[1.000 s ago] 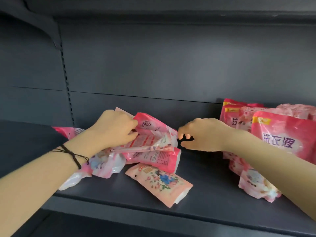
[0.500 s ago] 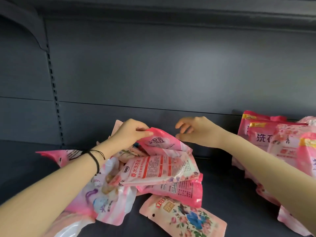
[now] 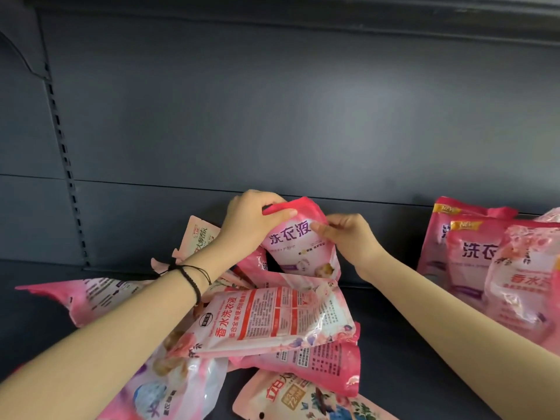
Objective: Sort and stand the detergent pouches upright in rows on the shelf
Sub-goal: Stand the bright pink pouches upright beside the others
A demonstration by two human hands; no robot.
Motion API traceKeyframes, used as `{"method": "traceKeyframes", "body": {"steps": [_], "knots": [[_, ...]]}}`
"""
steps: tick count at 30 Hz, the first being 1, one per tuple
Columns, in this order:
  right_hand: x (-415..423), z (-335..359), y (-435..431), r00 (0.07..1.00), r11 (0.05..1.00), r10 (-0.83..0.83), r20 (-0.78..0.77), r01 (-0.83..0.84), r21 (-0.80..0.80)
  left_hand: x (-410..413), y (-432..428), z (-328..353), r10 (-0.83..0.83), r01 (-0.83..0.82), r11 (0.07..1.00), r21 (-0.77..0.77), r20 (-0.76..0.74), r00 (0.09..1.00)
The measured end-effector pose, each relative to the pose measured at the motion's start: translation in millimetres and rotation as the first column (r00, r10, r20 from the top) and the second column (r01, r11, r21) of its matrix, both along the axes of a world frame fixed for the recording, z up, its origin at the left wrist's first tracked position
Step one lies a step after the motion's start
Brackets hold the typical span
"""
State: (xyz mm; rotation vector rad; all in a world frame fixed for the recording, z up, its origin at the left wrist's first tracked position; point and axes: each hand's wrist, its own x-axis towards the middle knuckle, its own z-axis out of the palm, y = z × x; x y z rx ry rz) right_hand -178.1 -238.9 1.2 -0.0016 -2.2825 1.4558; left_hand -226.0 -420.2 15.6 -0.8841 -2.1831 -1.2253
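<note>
While the left hand [image 3: 248, 219] grips the pouch [image 3: 298, 241] by its top, the right hand [image 3: 348, 237] pinches its side, above the pile [image 3: 272, 322]

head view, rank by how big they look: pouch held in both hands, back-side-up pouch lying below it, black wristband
1. back-side-up pouch: largest, but nearer the camera, so true size is unsure.
2. held pouch: looks smaller, farther back.
3. black wristband: smallest by far.
</note>
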Motion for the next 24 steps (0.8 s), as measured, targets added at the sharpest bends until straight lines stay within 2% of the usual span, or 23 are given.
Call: {"method": "traceKeyframes", "body": {"steps": [3, 5, 8, 13, 18, 21, 24], "knots": [[-3.7, 2.2, 1.9, 0.997, 0.983, -0.04, -0.064, 0.028, -0.181, 0.6, -8.2, -5.0, 0.089, -0.087, 0.992, 0.087, -0.029, 0.996], [-3.5, 6.0, 3.8, 0.995, 0.959, -0.049, -0.086, 0.023, -0.284, -2.4, -14.5, -9.6, 0.09, -0.105, 0.982, 0.159, 0.1, 0.991], [-2.3, 11.5, 5.1, 0.99, 0.94, -0.054, -0.133, 0.006, -0.341, -7.5, -19.3, -15.6, 0.043, -0.112, 0.972, 0.209, 0.31, 0.95], [4.7, 24.7, 1.3, 0.97, 0.908, -0.075, -0.233, -0.03, -0.417, -5.3, -14.7, -16.8, -0.119, 0.009, 0.976, 0.218, 0.498, 0.859], [28.6, 48.9, -13.2, 0.943, 0.88, -0.04, -0.33, -0.123, -0.458, 11.8, 3.1, -8.4, -0.305, 0.167, 0.931, 0.324, 0.442, 0.843], [47.4, 61.9, -21.0, 0.932, 0.855, -0.084, -0.354, -0.114, -0.506, 31.7, 14.9, 7.3, -0.497, 0.274, 0.824, 0.495, 0.4, 0.77], [69.1, 70.7, -24.5, 0.922, 0.839, -0.169, -0.348, -0.051, -0.542, 56.9, 23.2, 25.7, -0.58, 0.347, 0.758, 0.552, 0.328, 0.746]]}}
